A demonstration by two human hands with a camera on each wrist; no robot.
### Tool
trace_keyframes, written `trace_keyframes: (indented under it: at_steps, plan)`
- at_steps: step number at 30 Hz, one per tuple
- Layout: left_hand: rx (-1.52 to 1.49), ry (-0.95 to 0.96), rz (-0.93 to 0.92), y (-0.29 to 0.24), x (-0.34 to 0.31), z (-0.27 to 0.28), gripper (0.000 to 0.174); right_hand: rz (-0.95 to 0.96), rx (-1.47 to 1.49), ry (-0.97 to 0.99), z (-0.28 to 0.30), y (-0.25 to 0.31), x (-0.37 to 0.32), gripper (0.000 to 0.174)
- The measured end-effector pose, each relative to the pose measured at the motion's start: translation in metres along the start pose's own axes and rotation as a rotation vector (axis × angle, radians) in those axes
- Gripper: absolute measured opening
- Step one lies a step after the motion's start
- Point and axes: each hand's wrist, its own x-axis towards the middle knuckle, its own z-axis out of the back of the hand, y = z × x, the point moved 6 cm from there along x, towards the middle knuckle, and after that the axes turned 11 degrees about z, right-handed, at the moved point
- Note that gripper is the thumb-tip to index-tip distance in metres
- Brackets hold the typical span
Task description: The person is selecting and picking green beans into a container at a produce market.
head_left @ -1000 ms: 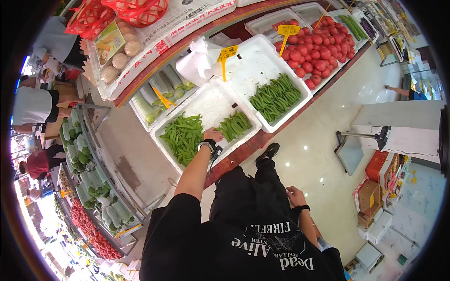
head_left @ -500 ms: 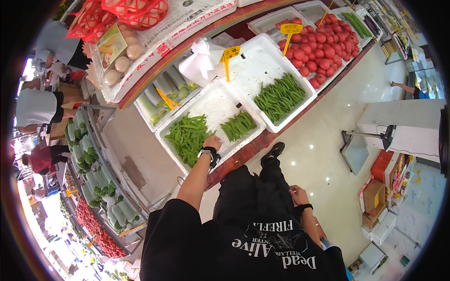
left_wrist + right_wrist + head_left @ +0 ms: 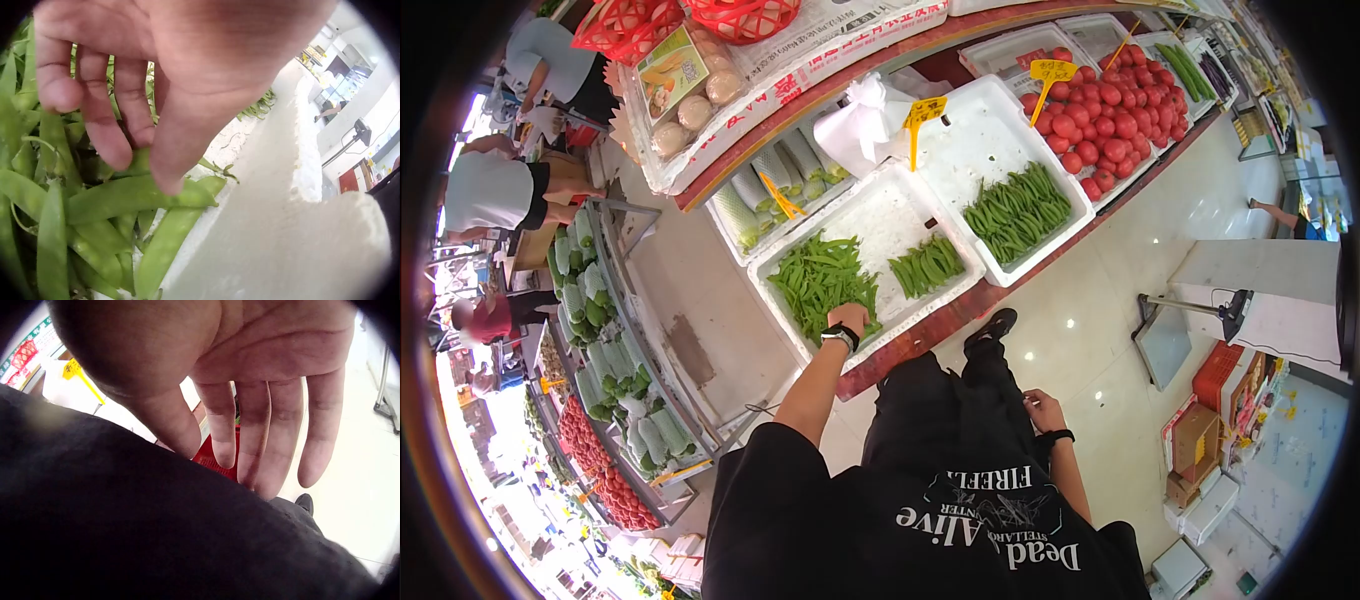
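My left hand (image 3: 852,317) is at the near edge of a loose heap of snow peas (image 3: 813,283) in a white foam box (image 3: 892,222). In the left wrist view its fingers hang bent and spread over the pods, and the thumb tip overlaps one flat snow pea (image 3: 134,199); the index finger is mostly hidden behind the thumb. A smaller row of green pods (image 3: 927,267) lies at the right of the same box. My right hand (image 3: 269,350) hangs loosely beside the dark trouser leg (image 3: 137,512), holding nothing.
Another foam box with slim green pods (image 3: 1018,212) adjoins on the right, then tomatoes (image 3: 1112,125). Yellow price tags (image 3: 920,115) stand among them, with a white plastic bag (image 3: 862,125) behind. A red-brown counter edge (image 3: 940,325) runs in front. A platform scale (image 3: 1168,345) stands right.
My left hand has moved left and toward me, from beside the smaller row of pods to the loose heap. The right hand still hangs by the leg. The head view has shifted slightly.
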Motion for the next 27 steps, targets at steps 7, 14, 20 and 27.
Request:
trace_keyframes:
  at_steps: [7, 14, 20, 27]
  plan:
    - [0.155, -0.121, -0.108, 0.010, 0.008, -0.021, 0.012, -0.016, 0.007, -0.004, -0.003, 0.005, -0.005, 0.026]
    - [0.232, -0.162, -0.146, 0.012, 0.007, -0.029, 0.020, -0.025, 0.009, -0.014, -0.005, 0.006, -0.011, 0.025]
    - [-0.027, -0.053, -0.131, 0.008, -0.018, 0.026, 0.018, -0.022, 0.014, -0.028, -0.011, -0.003, -0.014, 0.025]
    - [-0.201, -0.100, -0.158, 0.026, -0.024, 0.043, 0.030, 0.028, 0.015, -0.038, -0.018, -0.008, -0.011, 0.025]
